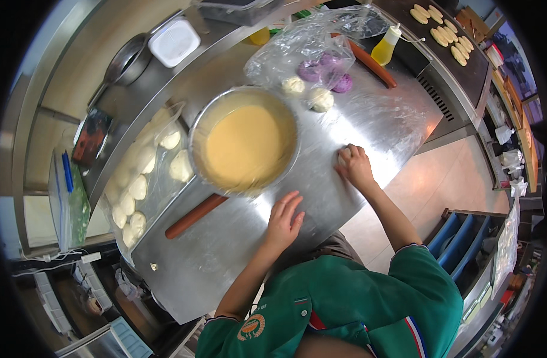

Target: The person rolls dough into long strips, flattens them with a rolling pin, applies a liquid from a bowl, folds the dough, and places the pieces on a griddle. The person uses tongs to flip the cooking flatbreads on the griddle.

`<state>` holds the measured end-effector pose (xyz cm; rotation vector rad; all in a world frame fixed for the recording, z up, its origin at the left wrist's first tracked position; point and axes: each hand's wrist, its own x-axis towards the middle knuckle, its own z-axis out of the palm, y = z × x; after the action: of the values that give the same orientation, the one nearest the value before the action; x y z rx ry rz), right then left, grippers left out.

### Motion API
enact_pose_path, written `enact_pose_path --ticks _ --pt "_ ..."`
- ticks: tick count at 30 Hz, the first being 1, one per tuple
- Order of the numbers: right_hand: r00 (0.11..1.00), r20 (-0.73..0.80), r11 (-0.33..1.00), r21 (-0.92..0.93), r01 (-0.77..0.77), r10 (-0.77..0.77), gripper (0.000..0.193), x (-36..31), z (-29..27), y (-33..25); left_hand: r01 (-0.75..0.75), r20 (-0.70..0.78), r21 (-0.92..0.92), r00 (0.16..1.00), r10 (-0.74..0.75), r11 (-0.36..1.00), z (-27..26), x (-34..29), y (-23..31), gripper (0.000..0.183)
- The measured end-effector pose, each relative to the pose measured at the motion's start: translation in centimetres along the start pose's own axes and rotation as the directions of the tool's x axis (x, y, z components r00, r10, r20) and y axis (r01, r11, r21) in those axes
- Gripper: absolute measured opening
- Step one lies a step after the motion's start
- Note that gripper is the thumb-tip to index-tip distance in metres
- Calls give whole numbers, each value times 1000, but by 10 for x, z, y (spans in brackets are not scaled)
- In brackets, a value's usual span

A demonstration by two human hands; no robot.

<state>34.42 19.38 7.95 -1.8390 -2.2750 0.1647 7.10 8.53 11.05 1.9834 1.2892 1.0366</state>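
My right hand [357, 168] is curled over a small pale lump, likely a dough ball [344, 156], pressed against the steel worktop [321, 206]. Most of the lump is hidden under the fingers. My left hand [281, 222] hovers or rests at the worktop, fingers apart and holding nothing. Just beyond it stands a metal bowl of pale yellow batter [249, 140], seemingly covered with clear film. Two white dough balls [321, 99] and several purple ones [342, 83] lie farther off, partly under a clear plastic sheet [303, 45].
A brown rolling pin [196, 216] lies left of my left hand; another [366, 59] is at the back. White dough pieces [137, 188] sit under plastic at left. An oil bottle [387, 45] stands near a griddle [431, 12] with oval breads [443, 36].
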Motion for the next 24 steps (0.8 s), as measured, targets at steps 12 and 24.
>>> enact_pose_path --ticks 12,24 --pt "848 490 203 826 -525 201 32 27 8 56 60 -135 196 990 -34 979 -13 45 -6 35" --pt "536 737 271 660 -700 -411 26 -43 41 -178 309 -279 771 950 -140 556 -268 -12 -204 50"
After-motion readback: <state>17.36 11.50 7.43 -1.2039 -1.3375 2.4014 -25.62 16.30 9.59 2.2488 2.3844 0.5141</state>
